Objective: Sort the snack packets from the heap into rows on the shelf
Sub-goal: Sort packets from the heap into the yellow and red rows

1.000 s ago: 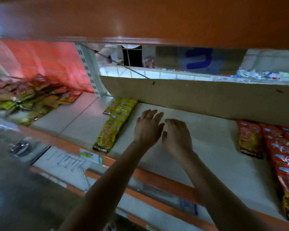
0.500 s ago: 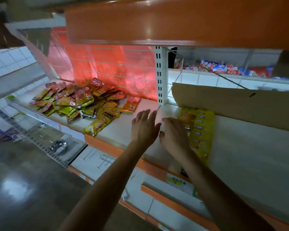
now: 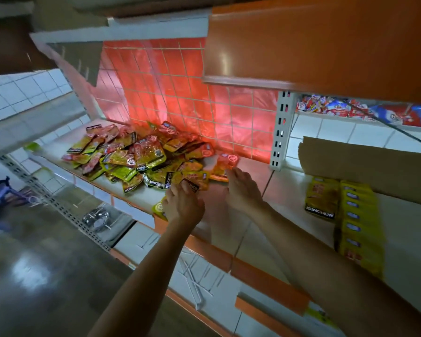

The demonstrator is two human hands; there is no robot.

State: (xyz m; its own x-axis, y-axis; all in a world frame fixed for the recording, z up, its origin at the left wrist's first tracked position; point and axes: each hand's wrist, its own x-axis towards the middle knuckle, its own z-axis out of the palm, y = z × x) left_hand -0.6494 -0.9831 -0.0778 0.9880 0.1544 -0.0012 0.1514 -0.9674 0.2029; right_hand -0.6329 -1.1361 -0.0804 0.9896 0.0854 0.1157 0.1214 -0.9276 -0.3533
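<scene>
A heap of red, orange and yellow snack packets [image 3: 141, 159] lies on the white shelf [image 3: 287, 193], against the red mesh back panel. My left hand [image 3: 182, 205] is at the heap's near right edge. Its fingers curl round an orange packet with a dark edge [image 3: 191, 184], and a yellow packet [image 3: 159, 208] shows under the wrist. My right hand [image 3: 241, 188] reaches in beside it, and its straight fingertips touch an orange packet [image 3: 225, 162] lying apart from the heap. Two rows of yellow packets [image 3: 357, 215] lie further right.
A white slotted upright [image 3: 281, 132] stands behind my right hand. A cardboard sheet [image 3: 365, 166] leans at the back behind the yellow rows. The orange upper shelf [image 3: 326, 45] hangs low overhead. Lower shelves and a shiny floor lie below left.
The view swung left from the yellow row to the heap. Both hands moved left across the shelf. The left hand took hold of a packet and the right reached the loose orange one.
</scene>
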